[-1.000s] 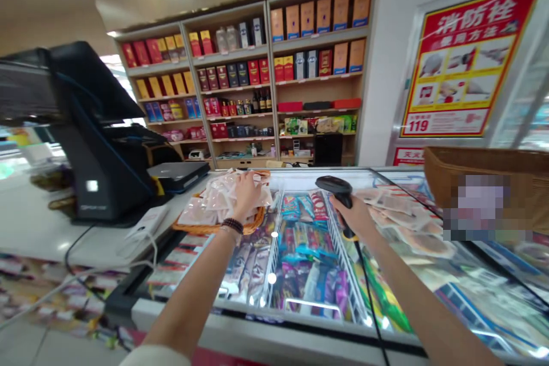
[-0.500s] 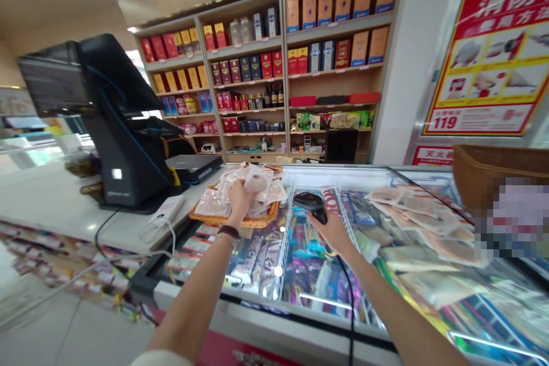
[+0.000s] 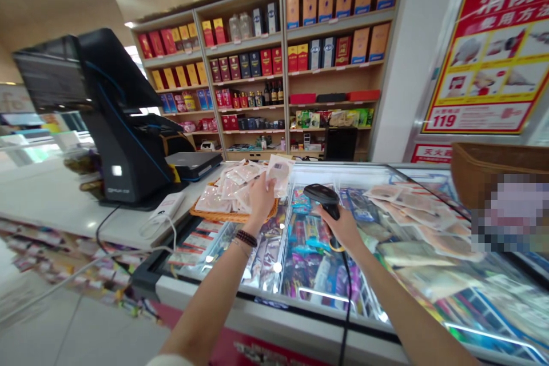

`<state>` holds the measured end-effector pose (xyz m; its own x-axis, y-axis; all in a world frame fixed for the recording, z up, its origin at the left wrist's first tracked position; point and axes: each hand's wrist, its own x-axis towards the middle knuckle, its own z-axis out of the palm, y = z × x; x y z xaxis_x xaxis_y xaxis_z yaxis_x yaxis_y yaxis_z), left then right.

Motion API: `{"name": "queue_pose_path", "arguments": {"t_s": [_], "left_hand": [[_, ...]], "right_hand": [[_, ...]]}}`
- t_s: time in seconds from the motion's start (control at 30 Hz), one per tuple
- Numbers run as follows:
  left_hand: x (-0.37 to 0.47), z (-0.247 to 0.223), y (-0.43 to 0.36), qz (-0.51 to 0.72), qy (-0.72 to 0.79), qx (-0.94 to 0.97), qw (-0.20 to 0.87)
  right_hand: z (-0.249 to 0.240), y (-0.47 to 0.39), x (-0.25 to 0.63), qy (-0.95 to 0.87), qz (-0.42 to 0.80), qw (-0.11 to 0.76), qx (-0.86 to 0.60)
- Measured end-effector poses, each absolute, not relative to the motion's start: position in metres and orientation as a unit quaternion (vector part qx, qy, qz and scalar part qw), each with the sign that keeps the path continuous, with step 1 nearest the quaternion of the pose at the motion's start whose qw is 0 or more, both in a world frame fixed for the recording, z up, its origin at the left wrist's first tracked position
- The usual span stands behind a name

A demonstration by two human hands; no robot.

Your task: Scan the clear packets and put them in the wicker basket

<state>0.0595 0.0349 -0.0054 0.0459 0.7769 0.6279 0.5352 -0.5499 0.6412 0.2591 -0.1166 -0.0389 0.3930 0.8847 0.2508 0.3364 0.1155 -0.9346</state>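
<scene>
Packet (image 3: pixel 281 174): your left hand (image 3: pixel 261 199) pinches it; likely light, slick; grip by edges.
Scanner (image 3: pixel 322 194): grasped in your right hand (image 3: pixel 346 231); likely rigid.

l wrist (image 3: pixel 253 225): dk beaded bracelet (image 3: pixel 246 238), thin band (image 3: pixel 241 247); off-wht sleeve (image 3: pixel 170 360)

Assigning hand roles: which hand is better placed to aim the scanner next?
Most likely the right hand: it grips the scanner, while the left hand holds a packet near the basket.
</scene>
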Motion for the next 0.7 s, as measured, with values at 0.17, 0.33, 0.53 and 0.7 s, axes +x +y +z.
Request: {"name": "queue_pose_path", "arguments": {"t_s": [0.17, 0.33, 0.53, 0.7], "left_hand": [[0.108, -0.035, 0.013, 0.573, 0.382, 0.671, 0.276], [0.156, -0.070, 0.004, 0.573, 0.349, 0.653, 0.351], [0.183, -0.097, 0.013, 0.581, 0.369, 0.608, 0.397], [0.181, -0.109, 0.020, 0.547, 0.387, 0.632, 0.390]], "right_hand": [[-0.033, -0.124, 0.260, -0.476, 0.260, 0.597, -0.590], [-0.037, -0.129, 0.271, -0.462, 0.238, 0.605, -0.603], [-0.046, -0.133, 0.294, -0.470, 0.243, 0.552, -0.645], [-0.048, -0.133, 0.293, -0.481, 0.230, 0.544, -0.647]]}}
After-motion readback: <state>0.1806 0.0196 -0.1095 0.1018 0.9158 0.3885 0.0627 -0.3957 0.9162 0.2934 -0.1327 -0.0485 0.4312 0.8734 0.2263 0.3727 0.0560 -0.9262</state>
